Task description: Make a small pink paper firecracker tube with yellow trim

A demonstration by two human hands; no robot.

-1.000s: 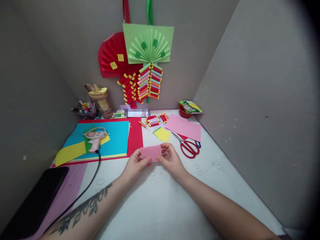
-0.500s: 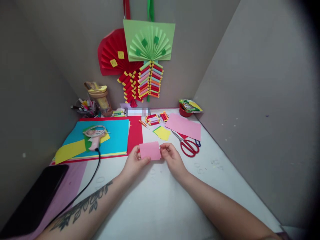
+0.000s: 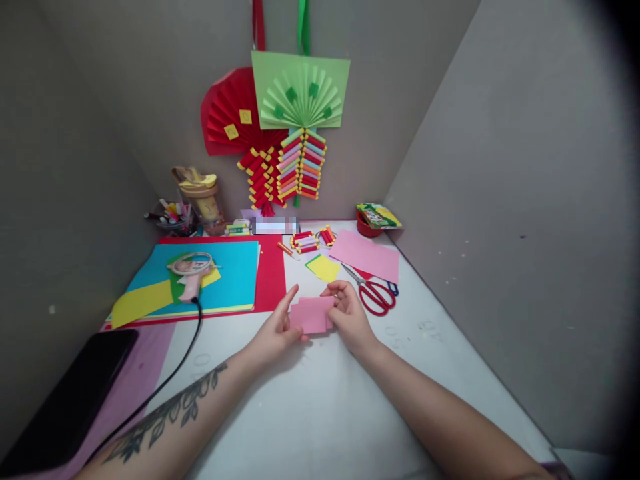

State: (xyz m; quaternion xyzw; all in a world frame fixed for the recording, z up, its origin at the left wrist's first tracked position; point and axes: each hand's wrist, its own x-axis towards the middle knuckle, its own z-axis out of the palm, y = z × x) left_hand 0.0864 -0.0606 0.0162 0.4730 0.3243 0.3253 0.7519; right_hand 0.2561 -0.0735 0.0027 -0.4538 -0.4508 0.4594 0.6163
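Small pink paper pieces [image 3: 311, 316], stacked and slightly offset, are between my two hands above the white table. My left hand [image 3: 281, 328] pinches their lower left corner with the thumb, its index finger raised away from the paper. Thumb and fingers of my right hand [image 3: 346, 315] grip the right edge. Just beyond lie a yellow square [image 3: 325, 267] and red-handled scissors [image 3: 376, 297]. A larger pink sheet [image 3: 367, 256] rests behind the scissors.
A glue gun [image 3: 191, 287] with a black cable lies on blue sheets [image 3: 235, 273] at the left. A black tablet-like object [image 3: 75, 400] is nearer. Small paper rolls [image 3: 306, 241], a tumbler [image 3: 204, 200] and a red bowl [image 3: 369, 228] stand farther back. Paper fans hang on the wall.
The pink pieces have moved slightly right and nearer, and their edges now show offset from each other. My left index finger has lifted off, and my right hand covers more of the right edge.
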